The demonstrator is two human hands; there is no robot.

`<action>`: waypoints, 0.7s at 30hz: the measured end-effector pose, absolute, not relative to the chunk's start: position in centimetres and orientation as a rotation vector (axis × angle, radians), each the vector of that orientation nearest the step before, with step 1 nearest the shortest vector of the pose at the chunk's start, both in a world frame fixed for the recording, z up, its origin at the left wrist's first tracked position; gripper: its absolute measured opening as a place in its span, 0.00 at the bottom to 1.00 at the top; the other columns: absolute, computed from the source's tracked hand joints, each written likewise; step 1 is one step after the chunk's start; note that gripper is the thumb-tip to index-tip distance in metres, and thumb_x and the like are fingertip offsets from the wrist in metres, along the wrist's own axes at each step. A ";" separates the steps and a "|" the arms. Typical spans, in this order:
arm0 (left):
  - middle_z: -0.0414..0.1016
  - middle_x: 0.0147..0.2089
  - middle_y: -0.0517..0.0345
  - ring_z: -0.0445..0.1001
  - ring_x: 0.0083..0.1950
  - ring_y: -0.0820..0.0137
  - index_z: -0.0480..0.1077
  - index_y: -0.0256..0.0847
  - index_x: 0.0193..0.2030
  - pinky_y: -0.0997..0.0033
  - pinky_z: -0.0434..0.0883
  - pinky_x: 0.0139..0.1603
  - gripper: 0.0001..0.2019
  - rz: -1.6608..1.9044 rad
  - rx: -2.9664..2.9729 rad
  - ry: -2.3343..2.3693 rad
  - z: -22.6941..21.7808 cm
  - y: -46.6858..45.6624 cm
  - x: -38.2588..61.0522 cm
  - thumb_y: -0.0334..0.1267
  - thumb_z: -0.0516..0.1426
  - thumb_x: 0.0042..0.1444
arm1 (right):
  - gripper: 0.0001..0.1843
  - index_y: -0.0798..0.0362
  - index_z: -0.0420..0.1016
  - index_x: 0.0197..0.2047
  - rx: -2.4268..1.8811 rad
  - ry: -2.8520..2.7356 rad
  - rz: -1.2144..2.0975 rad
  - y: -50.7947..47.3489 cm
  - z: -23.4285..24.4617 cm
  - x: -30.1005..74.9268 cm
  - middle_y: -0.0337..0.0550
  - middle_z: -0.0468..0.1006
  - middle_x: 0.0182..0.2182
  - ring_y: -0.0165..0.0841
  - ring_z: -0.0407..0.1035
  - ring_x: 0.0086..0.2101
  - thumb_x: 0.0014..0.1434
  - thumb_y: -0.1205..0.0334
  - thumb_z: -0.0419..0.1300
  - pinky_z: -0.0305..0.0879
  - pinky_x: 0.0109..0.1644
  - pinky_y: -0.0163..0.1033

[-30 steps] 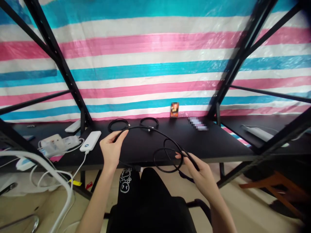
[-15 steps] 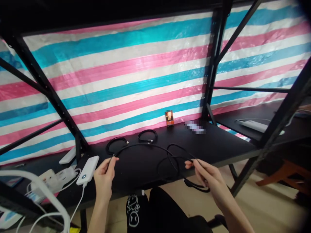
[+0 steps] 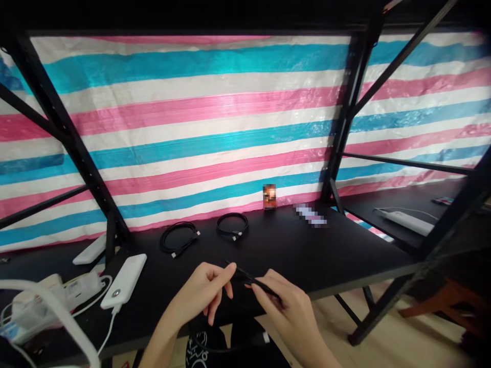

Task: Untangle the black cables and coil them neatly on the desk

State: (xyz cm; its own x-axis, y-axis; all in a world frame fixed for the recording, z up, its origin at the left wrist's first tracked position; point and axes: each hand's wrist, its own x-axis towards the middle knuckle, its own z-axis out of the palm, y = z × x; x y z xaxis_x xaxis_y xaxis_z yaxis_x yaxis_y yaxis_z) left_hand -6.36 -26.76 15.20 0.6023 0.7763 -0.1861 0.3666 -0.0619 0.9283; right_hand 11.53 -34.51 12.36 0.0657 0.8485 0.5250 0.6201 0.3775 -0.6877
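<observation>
Close together over the desk's front edge, my two hands work on one black cable (image 3: 242, 273). My left hand (image 3: 205, 291) pinches it between thumb and fingers. My right hand (image 3: 286, 306) is closed around gathered strands of the same cable. A lower length hangs in front of my lap, ending in a pale connector (image 3: 266, 337); part of the cable is hidden by my hands and dark against my clothes. Beyond my hands lie a coiled black cable (image 3: 163, 239) on the left and a second coiled black cable (image 3: 218, 226), both with light-coloured plugs.
On the left a white power bank (image 3: 128, 278) with a plugged-in cord lies on the black desk (image 3: 307, 255). Beside it are a power strip (image 3: 42, 301) and a thick white tube (image 3: 57, 306). Two blurred items stand at the back. Black metal posts (image 3: 339, 138) frame the sides.
My hands have come together from wide apart. The cable that was stretched in loops between them is now gathered in my grip. The view has shifted slightly.
</observation>
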 end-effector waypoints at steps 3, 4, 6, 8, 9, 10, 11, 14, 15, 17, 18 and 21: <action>0.57 0.09 0.63 0.59 0.10 0.75 0.66 0.39 0.19 0.78 0.47 0.12 0.30 0.425 1.698 1.092 15.6 -26.8 -6.5 0.64 0.47 0.55 | 0.15 0.51 0.78 0.36 -1.316 -1.650 0.247 -34.0 11.9 10.5 0.38 0.68 0.25 0.25 0.60 0.19 0.65 0.57 0.52 0.56 0.24 0.31; 0.56 0.09 0.65 0.57 0.09 0.76 0.65 0.39 0.19 0.77 0.45 0.12 0.28 0.454 1.721 1.122 15.7 -26.9 -6.6 0.63 0.49 0.54 | 0.14 0.51 0.79 0.37 -1.304 -1.653 0.247 -33.8 11.8 10.3 0.38 0.68 0.25 0.25 0.60 0.19 0.64 0.57 0.52 0.56 0.24 0.31; 0.52 0.10 0.67 0.53 0.09 0.78 0.65 0.40 0.18 0.76 0.42 0.12 0.26 0.554 1.766 1.133 15.9 -27.0 -7.0 0.60 0.53 0.54 | 0.14 0.51 0.79 0.39 -1.257 -1.640 0.266 -33.6 11.9 10.2 0.39 0.69 0.25 0.26 0.62 0.21 0.64 0.58 0.53 0.58 0.25 0.31; 0.51 0.09 0.68 0.49 0.10 0.79 0.65 0.40 0.17 0.75 0.41 0.13 0.24 0.700 1.749 1.104 16.1 -27.0 -7.7 0.57 0.54 0.54 | 0.14 0.52 0.79 0.40 -1.200 -1.604 0.300 -33.5 12.2 10.4 0.40 0.69 0.26 0.28 0.65 0.24 0.64 0.59 0.53 0.60 0.27 0.31; 0.51 0.09 0.68 0.48 0.10 0.79 0.65 0.40 0.17 0.75 0.42 0.14 0.23 0.799 1.711 1.093 16.2 -27.0 -8.1 0.56 0.55 0.54 | 0.14 0.53 0.79 0.41 -1.179 -1.589 0.322 -33.4 12.2 10.6 0.41 0.69 0.26 0.29 0.66 0.26 0.64 0.59 0.53 0.62 0.29 0.31; 0.51 0.08 0.68 0.48 0.10 0.79 0.65 0.40 0.17 0.75 0.44 0.14 0.23 0.914 1.655 1.089 16.2 -26.9 -8.5 0.55 0.55 0.54 | 0.14 0.53 0.79 0.41 -1.167 -1.576 0.344 -33.4 12.3 10.9 0.41 0.69 0.26 0.29 0.66 0.26 0.64 0.60 0.53 0.62 0.29 0.31; 0.51 0.07 0.68 0.48 0.10 0.80 0.64 0.40 0.18 0.75 0.46 0.15 0.23 1.044 1.585 1.088 16.2 -26.7 -9.0 0.55 0.56 0.54 | 0.14 0.53 0.79 0.40 -1.166 -1.567 0.369 -33.4 12.2 11.2 0.40 0.68 0.26 0.29 0.66 0.27 0.64 0.59 0.53 0.63 0.30 0.31; 0.51 0.08 0.69 0.48 0.12 0.81 0.66 0.39 0.20 0.77 0.48 0.16 0.21 1.425 1.341 1.062 16.2 -26.1 -10.4 0.54 0.58 0.53 | 0.13 0.53 0.79 0.35 -1.175 -1.555 0.443 -33.3 11.6 12.7 0.39 0.67 0.25 0.29 0.65 0.26 0.63 0.57 0.54 0.64 0.30 0.32; 0.51 0.09 0.69 0.48 0.12 0.81 0.67 0.38 0.21 0.77 0.47 0.15 0.20 1.525 1.263 1.053 16.1 -25.9 -10.8 0.54 0.59 0.53 | 0.14 0.53 0.78 0.32 -1.185 -1.545 0.474 -33.2 11.3 13.2 0.39 0.67 0.24 0.30 0.65 0.26 0.63 0.56 0.55 0.65 0.32 0.32; 0.50 0.10 0.70 0.48 0.12 0.82 0.68 0.37 0.23 0.78 0.44 0.14 0.19 1.687 1.143 1.046 16.0 -25.4 -11.5 0.52 0.61 0.51 | 0.17 0.53 0.76 0.29 -1.207 -1.474 0.558 -33.0 10.4 14.4 0.41 0.69 0.25 0.31 0.67 0.28 0.62 0.52 0.55 0.68 0.36 0.35; 0.50 0.11 0.70 0.48 0.13 0.82 0.69 0.37 0.24 0.78 0.43 0.14 0.19 1.753 1.101 1.049 16.0 -25.2 -11.9 0.52 0.62 0.50 | 0.18 0.53 0.76 0.29 -1.215 -1.392 0.611 -32.9 9.9 15.1 0.42 0.71 0.27 0.33 0.69 0.31 0.62 0.50 0.55 0.70 0.38 0.36; 0.50 0.11 0.71 0.47 0.13 0.82 0.69 0.35 0.24 0.78 0.42 0.13 0.19 1.935 0.963 1.065 15.7 -24.3 -13.5 0.51 0.64 0.47 | 0.21 0.53 0.74 0.31 -1.202 -0.996 0.728 -32.8 8.7 17.7 0.45 0.74 0.35 0.37 0.73 0.36 0.56 0.41 0.58 0.73 0.30 0.37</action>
State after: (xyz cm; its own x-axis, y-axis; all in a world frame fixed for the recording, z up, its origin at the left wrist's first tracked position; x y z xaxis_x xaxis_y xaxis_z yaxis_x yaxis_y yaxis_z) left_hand -13.51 -24.31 15.73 -0.4648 0.8450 0.2644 -0.2289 -0.4032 0.8860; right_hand 17.68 -32.81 8.74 0.4093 0.8824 0.2321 0.0467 0.2338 -0.9712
